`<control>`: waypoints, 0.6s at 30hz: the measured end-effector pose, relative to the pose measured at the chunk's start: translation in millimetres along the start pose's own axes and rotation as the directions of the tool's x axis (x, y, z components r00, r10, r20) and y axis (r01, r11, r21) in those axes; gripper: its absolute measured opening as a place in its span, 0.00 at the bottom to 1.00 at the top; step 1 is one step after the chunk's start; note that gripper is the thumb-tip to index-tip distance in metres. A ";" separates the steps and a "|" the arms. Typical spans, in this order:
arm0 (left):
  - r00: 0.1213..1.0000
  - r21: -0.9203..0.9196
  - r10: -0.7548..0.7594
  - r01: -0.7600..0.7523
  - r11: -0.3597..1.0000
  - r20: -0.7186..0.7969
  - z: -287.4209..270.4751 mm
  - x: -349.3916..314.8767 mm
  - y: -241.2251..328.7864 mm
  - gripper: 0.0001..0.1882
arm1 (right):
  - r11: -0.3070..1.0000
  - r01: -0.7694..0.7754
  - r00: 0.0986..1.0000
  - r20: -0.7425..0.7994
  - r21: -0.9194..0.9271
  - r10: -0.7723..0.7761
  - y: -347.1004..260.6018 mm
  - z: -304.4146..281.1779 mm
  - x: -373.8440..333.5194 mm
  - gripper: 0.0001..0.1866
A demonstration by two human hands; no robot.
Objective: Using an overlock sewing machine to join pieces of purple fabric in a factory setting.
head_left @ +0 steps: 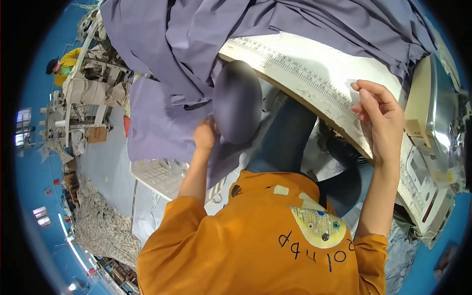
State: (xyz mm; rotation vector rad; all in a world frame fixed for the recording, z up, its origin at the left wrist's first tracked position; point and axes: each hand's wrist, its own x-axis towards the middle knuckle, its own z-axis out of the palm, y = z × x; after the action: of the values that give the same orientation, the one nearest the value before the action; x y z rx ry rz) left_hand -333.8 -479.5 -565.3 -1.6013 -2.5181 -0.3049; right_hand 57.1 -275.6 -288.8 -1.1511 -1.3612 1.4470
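Note:
A large piece of purple-grey fabric [162, 123] hangs down at the left, beyond the table's near edge. My left hand [205, 133] is closed on this fabric, its fingertips partly hidden. Right of that hand, a blurred oval patch covers part of the cloth. More of the same fabric lies heaped across the far side of the white worktable [334, 64], which has ruler markings along its near edge. Above the table's right part, my right hand [381, 110] is raised, thumb and forefinger close together and the other fingers curled. Whether anything small is between them I cannot make out.
A sewing machine [417, 105] stands on the table's right end, with a control panel [419, 166] nearer me. Below my left forearm is a white plastic basket [152, 172]. A cardboard box [97, 134], piled cloth [103, 216] and a person in yellow [69, 63] are farther left.

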 end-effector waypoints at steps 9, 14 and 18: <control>0.904 0.287 -0.044 -0.089 0.954 0.426 29.4 19.4 -3.6 0.09 | 0.936 0.164 0.986 0.025 -0.311 -0.164 12.0 2.9 -9.1 0.06; 0.896 0.256 0.082 -0.211 0.944 0.437 0.6 24.4 0.3 0.10 | 0.902 0.297 0.955 0.093 -0.313 -0.282 17.5 0.7 -4.8 0.05; 0.933 0.173 -0.047 -0.017 0.985 0.356 -18.5 -2.1 -24.3 0.11 | 0.865 0.350 0.937 0.123 -0.360 -0.327 13.8 -0.2 -7.1 0.05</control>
State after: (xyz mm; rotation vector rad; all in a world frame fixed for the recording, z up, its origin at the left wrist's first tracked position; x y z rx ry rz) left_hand -354.7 -496.0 -550.2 -1.6983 -2.7235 0.2257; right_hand 59.3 -283.5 -302.0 -1.0369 -1.8377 0.9952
